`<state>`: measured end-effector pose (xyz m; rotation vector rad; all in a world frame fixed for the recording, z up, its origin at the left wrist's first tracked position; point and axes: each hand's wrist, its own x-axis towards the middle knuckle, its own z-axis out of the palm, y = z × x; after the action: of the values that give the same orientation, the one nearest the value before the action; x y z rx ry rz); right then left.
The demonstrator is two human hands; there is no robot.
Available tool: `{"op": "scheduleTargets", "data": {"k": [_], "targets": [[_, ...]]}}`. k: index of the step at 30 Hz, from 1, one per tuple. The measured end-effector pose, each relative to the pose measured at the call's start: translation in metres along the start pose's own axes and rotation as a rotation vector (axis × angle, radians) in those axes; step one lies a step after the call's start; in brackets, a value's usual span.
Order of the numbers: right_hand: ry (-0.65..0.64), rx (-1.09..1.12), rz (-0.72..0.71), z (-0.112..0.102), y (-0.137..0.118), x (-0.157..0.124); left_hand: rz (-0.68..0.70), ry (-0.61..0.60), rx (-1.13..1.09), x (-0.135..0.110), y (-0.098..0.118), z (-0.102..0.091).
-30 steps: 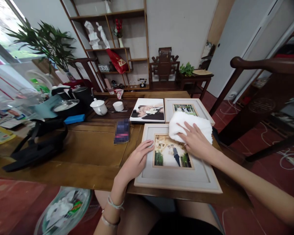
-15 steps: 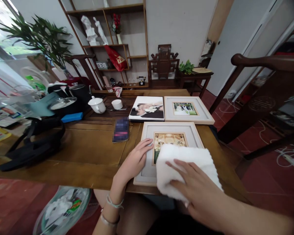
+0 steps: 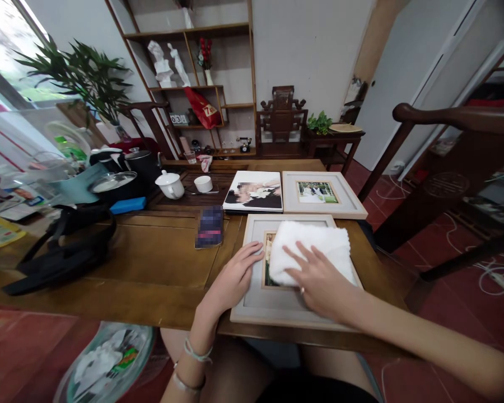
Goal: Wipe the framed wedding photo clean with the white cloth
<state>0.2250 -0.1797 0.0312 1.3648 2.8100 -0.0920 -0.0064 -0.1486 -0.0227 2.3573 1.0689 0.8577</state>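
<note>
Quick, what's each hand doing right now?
Left hand: open, flat on the picture frame.
Right hand: open, pressing the white towel on the frame.

The left hand (image 3: 234,278) lies flat, palm down with fingers pointing forward, while the right hand (image 3: 319,280) presses down, fingers splayed.

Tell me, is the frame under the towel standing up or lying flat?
Lying flat: the frame lies face up on the table, left hand on its edge, right hand pressing the towel onto it.
</note>
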Motion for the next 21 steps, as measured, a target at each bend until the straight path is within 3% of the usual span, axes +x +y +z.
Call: {"op": "scheduleTargets", "data": {"k": [4,7,10,14,16,18,21], "targets": [[-0.114,0.161,-0.213,-0.013,-0.039,-0.038,-0.050,-0.028,0.015,0.001,0.003,-0.002],[-0.115,0.225,-0.297,-0.015,-0.037,-0.046,-0.051,-0.044,0.012,0.002,0.003,-0.003],[-0.044,0.176,-0.196,-0.007,-0.007,-0.033,-0.026,-0.020,0.002,0.002,0.002,-0.002],[0.096,-0.053,0.019,0.000,0.042,-0.001,-0.031,-0.017,-0.006,0.001,0.001,-0.002],[0.144,-0.147,0.081,-0.002,0.055,0.016,-0.039,-0.021,-0.004,0.001,0.002,-0.002],[0.153,-0.193,0.097,-0.004,0.052,0.030,-0.051,-0.022,-0.004,0.001,0.002,-0.002],[0.070,-0.169,0.024,-0.003,0.021,0.036,-0.072,-0.011,-0.003,0.002,0.003,-0.002]]}}
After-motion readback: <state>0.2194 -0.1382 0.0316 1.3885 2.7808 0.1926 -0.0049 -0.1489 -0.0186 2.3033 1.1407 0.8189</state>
